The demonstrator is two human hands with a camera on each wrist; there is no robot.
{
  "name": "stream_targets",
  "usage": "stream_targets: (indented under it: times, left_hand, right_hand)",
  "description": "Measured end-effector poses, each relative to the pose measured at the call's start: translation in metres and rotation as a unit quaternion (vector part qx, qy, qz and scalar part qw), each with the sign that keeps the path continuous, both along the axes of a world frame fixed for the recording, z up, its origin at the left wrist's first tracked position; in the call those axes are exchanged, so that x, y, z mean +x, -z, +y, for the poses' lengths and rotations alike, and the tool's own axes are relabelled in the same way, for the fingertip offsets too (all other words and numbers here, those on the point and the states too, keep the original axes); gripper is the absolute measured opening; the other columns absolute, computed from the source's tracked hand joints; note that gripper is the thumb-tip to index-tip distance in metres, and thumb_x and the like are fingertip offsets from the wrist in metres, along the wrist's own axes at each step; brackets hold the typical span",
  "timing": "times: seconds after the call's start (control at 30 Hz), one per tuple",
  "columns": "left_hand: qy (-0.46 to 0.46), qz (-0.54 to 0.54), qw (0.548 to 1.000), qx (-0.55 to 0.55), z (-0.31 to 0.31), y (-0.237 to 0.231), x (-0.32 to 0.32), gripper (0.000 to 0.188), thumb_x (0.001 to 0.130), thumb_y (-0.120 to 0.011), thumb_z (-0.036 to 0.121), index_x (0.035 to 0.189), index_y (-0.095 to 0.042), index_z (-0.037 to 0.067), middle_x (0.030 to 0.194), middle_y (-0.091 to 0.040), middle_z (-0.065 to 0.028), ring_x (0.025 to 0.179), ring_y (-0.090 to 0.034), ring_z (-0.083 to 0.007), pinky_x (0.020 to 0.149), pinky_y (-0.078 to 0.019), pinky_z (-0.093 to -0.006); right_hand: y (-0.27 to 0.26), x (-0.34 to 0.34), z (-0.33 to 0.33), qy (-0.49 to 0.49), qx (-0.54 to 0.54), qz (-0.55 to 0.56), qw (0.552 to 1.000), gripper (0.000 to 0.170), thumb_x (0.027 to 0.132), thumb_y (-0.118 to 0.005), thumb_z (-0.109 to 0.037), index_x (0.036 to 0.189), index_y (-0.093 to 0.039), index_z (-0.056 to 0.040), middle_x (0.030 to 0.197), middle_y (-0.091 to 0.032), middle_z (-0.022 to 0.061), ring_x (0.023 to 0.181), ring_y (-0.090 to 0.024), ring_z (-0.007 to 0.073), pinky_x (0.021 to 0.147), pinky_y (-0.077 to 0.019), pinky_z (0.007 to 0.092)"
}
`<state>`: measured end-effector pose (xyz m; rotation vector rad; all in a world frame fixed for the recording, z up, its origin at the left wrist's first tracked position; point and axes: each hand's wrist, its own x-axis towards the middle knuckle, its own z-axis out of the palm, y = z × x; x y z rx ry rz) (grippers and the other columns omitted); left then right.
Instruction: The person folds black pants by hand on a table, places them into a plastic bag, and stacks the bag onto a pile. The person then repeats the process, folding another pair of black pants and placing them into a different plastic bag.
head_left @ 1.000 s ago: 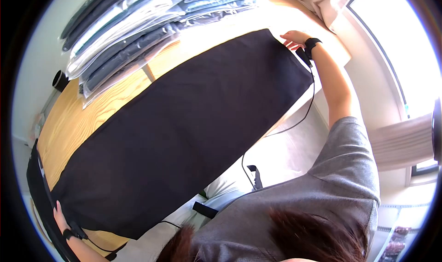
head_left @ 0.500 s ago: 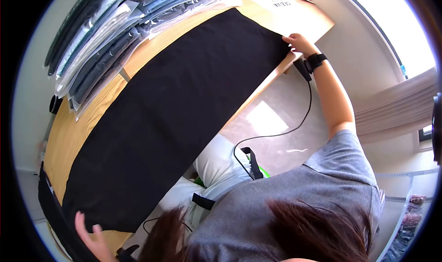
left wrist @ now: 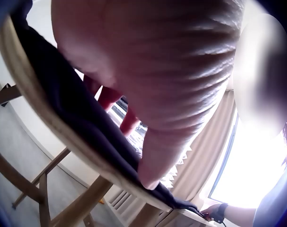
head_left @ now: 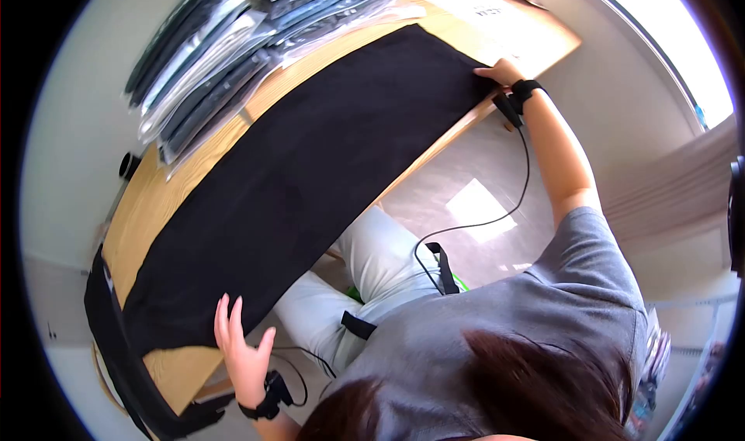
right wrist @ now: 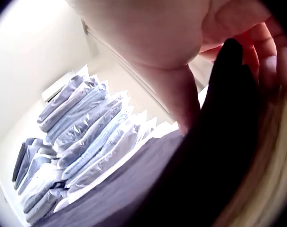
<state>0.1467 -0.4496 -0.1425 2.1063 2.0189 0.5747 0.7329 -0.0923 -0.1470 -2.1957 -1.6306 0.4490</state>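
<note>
A long piece of black cloth (head_left: 287,185), looking like folded trousers, lies flat along the wooden table (head_left: 174,173). My right hand (head_left: 504,75) is at its far right corner. In the right wrist view the thumb (right wrist: 181,106) lies on one side of the cloth's edge (right wrist: 228,61), with the fingers on the other, pinching it. Over the near left part of the cloth, my left hand (head_left: 242,356) has its fingers spread and holds nothing. The left wrist view shows its fingertips (left wrist: 150,179) close over the cloth near the table edge.
Stacked garments in clear plastic bags (head_left: 225,76) stand at the back of the table. A printed white sheet (head_left: 477,10) lies at the far right. More black fabric (head_left: 116,340) hangs at the left end. A cable (head_left: 481,224) runs from the right wrist.
My right hand took hold of the cloth's right corner, and that end shifted. My left hand has left the cloth's left end and moved right, nearer the body.
</note>
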Motion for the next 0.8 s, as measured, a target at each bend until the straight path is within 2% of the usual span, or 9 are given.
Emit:
stream_targets:
  times: [0.07,0.13,0.2,0.27,0.37,0.43,0.57,0.73,0.8]
  left_hand:
    - [0.005,0.067,0.997,0.048,0.002,0.015,-0.004,0.061,0.071,-0.07,0.012,0.129,-0.048,0.006,0.138,-0.042,-0.0144,0.127,-0.038,-0.0336,0.106,-0.0291,-0.0433]
    - [-0.012,0.078,0.992,0.097,0.003,0.021,-0.005,0.048,0.076,-0.067,0.015,0.122,-0.054,0.006,0.132,-0.049,-0.013,0.122,-0.044,-0.0324,0.104,-0.0312,-0.046]
    - [-0.024,0.077,0.989,0.121,0.001,0.026,-0.015,0.043,0.075,-0.067,0.011,0.117,-0.057,0.007,0.128,-0.053,-0.0107,0.12,-0.047,-0.0307,0.102,-0.0343,-0.0455]
    - [-0.043,0.068,0.986,0.143,-0.004,0.028,-0.02,0.04,0.073,-0.067,0.006,0.112,-0.061,0.007,0.124,-0.055,-0.0103,0.117,-0.049,-0.0299,0.101,-0.0368,-0.0442]
    - [-0.08,0.059,0.98,0.171,-0.014,0.036,-0.035,0.036,0.072,-0.065,0.003,0.107,-0.063,0.006,0.12,-0.058,-0.0098,0.115,-0.052,-0.0293,0.1,-0.0385,-0.0434]
    - [-0.097,0.052,0.972,0.206,-0.015,0.043,-0.044,0.032,0.07,-0.064,0.001,0.101,-0.065,0.005,0.113,-0.061,-0.0092,0.111,-0.055,-0.0288,0.097,-0.0405,-0.0424]
    - [-0.119,0.029,0.96,0.251,-0.018,0.034,-0.048,0.03,0.068,-0.064,0.0,0.097,-0.064,0.005,0.105,-0.062,-0.0091,0.101,-0.057,-0.0286,0.09,-0.0434,-0.0407]
    - [-0.044,0.019,0.965,0.257,-0.021,0.023,-0.036,0.017,0.07,-0.069,0.005,0.087,-0.066,0.004,0.079,-0.062,-0.0069,0.073,-0.059,-0.0246,0.063,-0.0486,-0.0348]
    - [-0.014,-0.013,0.974,0.227,-0.028,0.009,-0.041,0.021,0.073,-0.072,0.015,0.091,-0.066,0.004,0.089,-0.063,-0.009,0.082,-0.059,-0.0267,0.072,-0.0488,-0.0357]
  right_hand:
    - [0.016,0.007,0.011,-0.005,0.024,0.03,0.999,0.064,0.07,-0.075,-0.051,0.078,-0.061,0.0111,0.065,-0.061,0.0166,0.048,-0.056,0.0262,0.041,-0.044,0.0377]
    - [0.029,0.025,0.03,-0.088,0.02,-0.12,0.989,0.076,0.07,-0.065,-0.066,0.072,-0.065,0.0093,0.07,-0.065,0.0227,0.058,-0.061,0.0292,0.059,-0.0484,0.0411]
    - [0.039,0.034,0.036,-0.097,0.03,-0.089,0.991,0.074,0.077,-0.059,-0.066,0.068,-0.065,0.0079,0.066,-0.064,0.0228,0.058,-0.062,0.0306,0.057,-0.0462,0.0418]
    - [0.047,0.041,0.036,-0.123,0.095,-0.143,0.977,0.071,0.085,-0.051,-0.061,0.079,-0.066,0.0084,0.077,-0.065,0.0261,0.074,-0.064,0.0369,0.07,-0.0467,0.043]
    - [0.057,0.058,0.046,-0.103,0.07,-0.061,0.99,0.061,0.09,-0.047,-0.053,0.095,-0.065,0.0052,0.093,-0.064,0.0274,0.092,-0.062,0.0389,0.083,-0.0452,0.0436]
    - [0.068,0.072,0.052,-0.095,0.103,-0.146,0.979,0.056,0.092,-0.046,-0.049,0.098,-0.064,0.0039,0.096,-0.063,0.0273,0.094,-0.06,0.0406,0.084,-0.0449,0.0451]
    - [0.092,0.115,0.086,-0.159,0.132,-0.19,0.96,0.054,0.092,-0.048,-0.047,0.096,-0.064,0.0052,0.094,-0.063,0.0275,0.093,-0.06,0.0402,0.082,-0.0453,0.0451]
    - [0.115,0.161,0.125,-0.049,0.113,-0.043,0.991,0.055,0.092,-0.05,-0.048,0.096,-0.062,0.006,0.076,-0.062,0.0199,0.062,-0.058,0.0285,0.053,-0.0447,0.0405]
    - [0.123,0.179,0.134,-0.034,0.091,-0.042,0.994,0.057,0.091,-0.05,-0.05,0.093,-0.061,0.0064,0.068,-0.06,0.0177,0.047,-0.052,0.0266,0.041,-0.0397,0.0395]
